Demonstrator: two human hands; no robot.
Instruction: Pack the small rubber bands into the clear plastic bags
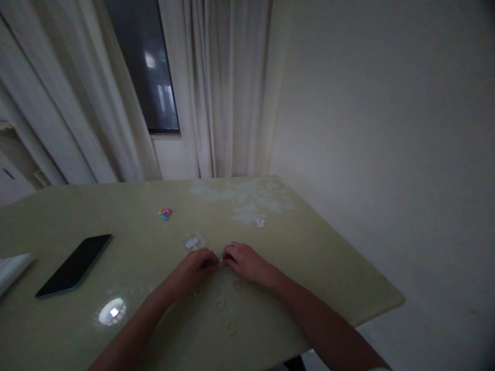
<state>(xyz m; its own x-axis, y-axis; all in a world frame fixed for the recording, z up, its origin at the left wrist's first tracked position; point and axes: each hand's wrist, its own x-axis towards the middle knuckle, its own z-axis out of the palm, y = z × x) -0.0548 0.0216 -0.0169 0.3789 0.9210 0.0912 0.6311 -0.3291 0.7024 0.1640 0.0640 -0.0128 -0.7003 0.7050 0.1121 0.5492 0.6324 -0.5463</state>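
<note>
My left hand [203, 263] and my right hand [242, 262] meet over the middle of the table, fingertips almost touching. Both are closed in a pinch around something small and pale, too blurred to name. Just behind my left hand lies a clear plastic packet [193, 241] with a white patch on it. On the near side of the hands are several small rings: a pale blue one [219, 304], a yellowish one [230, 327] and a pinkish one [237, 285] among them.
A small heap of bright coloured pieces [165, 214] lies farther back, and some little white pieces [260, 222] sit to its right. At left are a dark tablet [75, 265] and a white object [14, 269]. The table [328, 278] ends at a wall on the right.
</note>
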